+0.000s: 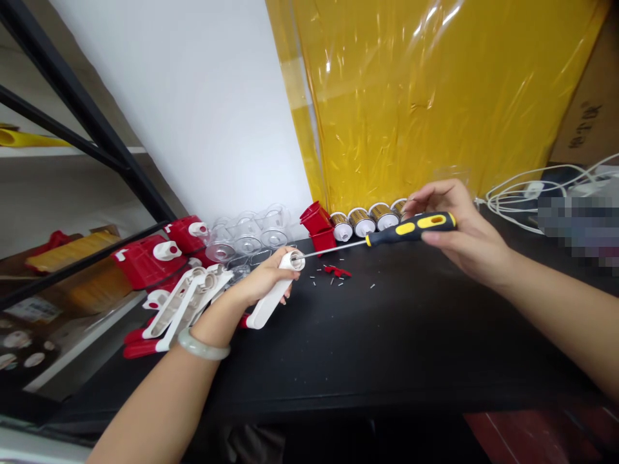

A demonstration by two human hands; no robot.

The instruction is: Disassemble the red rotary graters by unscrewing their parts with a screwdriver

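My left hand (271,277) is wrapped round a white crank handle (269,301) with a red grip at its lower end. The round hub of the handle faces right. In my right hand (464,225) is a screwdriver (411,229) with a black and yellow grip, held between thumb and fingers. Its long shaft points left, and the tip reaches into the hub; what it touches inside is hidden. On the black table (387,335) below lie several small metal pins (333,281) and a small red part (337,272).
Several more white crank handles (181,309) and red housings (149,263) lie at the left, beside clear plastic cups (247,235). Red chutes (318,227) and perforated metal drums (362,222) line the back. White cables (512,187) lie at the right; a black shelf frame (91,122) stands left.
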